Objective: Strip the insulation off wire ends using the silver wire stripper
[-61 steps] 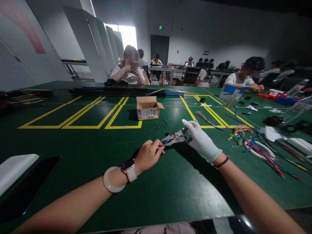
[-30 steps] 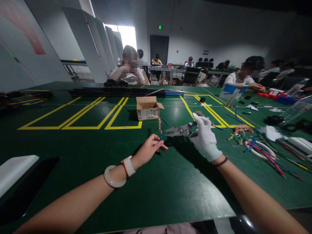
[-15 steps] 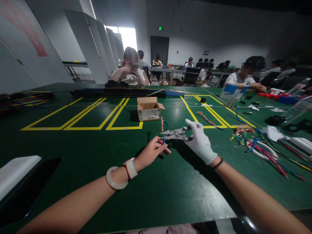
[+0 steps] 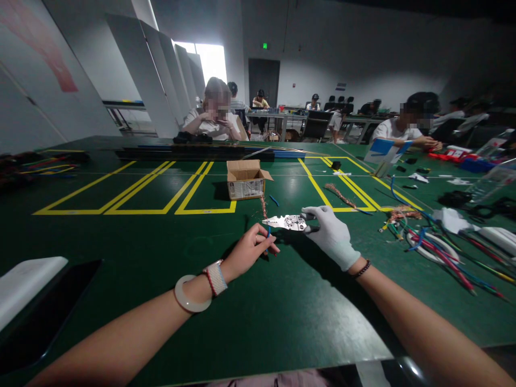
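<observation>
My left hand [image 4: 256, 241] is bare and pinches a short blue wire [image 4: 269, 232]. Bare copper strands [image 4: 264, 206] show just beyond the pliers' tip; whether they join the held wire I cannot tell. My right hand [image 4: 330, 234], in a white glove, is closed around the handles of wire stripping pliers [image 4: 288, 222]. Their jaws are together and point left, crossing just above the blue wire by my left fingertips. A small cut piece of blue insulation [image 4: 274, 200] lies on the table beyond the pliers.
An open cardboard box [image 4: 246, 188] stands beyond my hands. A stripped copper bundle [image 4: 341, 194] lies to its right. Coloured cables [image 4: 439, 252] are heaped at the right. A dark tablet-like slab [image 4: 52, 317] lies at left. People sit across the green table [image 4: 242, 333].
The pliers' jaws have come together as my right hand squeezed the handles. The copper strands shifted slightly left, away from the small blue piece. My left hand moved slightly left.
</observation>
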The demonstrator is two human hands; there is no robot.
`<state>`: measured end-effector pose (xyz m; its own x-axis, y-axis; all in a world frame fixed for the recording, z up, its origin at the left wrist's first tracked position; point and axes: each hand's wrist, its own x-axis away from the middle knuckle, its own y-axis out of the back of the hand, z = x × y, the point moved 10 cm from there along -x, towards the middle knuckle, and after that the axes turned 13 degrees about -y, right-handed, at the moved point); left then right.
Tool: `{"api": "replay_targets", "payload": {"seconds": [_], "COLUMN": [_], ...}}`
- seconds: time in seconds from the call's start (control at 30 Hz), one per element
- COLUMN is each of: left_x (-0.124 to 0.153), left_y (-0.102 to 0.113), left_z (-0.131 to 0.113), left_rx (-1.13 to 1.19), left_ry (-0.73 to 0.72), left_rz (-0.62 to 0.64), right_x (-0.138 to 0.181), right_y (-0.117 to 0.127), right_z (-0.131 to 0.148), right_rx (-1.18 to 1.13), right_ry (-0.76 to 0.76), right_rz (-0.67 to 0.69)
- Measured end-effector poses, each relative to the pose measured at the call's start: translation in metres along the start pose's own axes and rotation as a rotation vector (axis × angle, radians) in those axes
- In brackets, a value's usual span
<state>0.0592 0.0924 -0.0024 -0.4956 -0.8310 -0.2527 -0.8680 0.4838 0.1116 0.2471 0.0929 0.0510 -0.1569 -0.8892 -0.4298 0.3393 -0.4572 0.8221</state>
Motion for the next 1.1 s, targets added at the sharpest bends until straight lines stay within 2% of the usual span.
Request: {"api": "replay_targets", "payload": {"seconds": [0.2,0.37,0.67,0.87,1.1], "left_x": [-0.002,-0.002,0.0,0.001,0.001], "left_y": [-0.005,-0.007,-0.004,-0.008,-0.008], "left_z": [0.0,-0.003,-0.011,-0.009,-0.009], "left_rx": [0.023,0.016,-0.075,-0.084,-0.059], "left_ry": [-0.003,-0.016,-0.062,-0.089,-0.091], "left_rz": [0.066,0.1,0.074,0.115,0.101], "right_x": [-0.005,-0.004,-0.002,-0.001,0.0], "right_y": [0.017,0.026,0.017,0.008,0.004], "right_z": [-0.003,0.0,0.005,0.001,0.001], "right_rx": [0.167,0.202,0.088,0.088,0.081], "right_ry": [-0.012,0.009,0.07,0.056,0.019], "right_rz": [-0.061,-0.11,-0.027,-0.045,-0.01]}}
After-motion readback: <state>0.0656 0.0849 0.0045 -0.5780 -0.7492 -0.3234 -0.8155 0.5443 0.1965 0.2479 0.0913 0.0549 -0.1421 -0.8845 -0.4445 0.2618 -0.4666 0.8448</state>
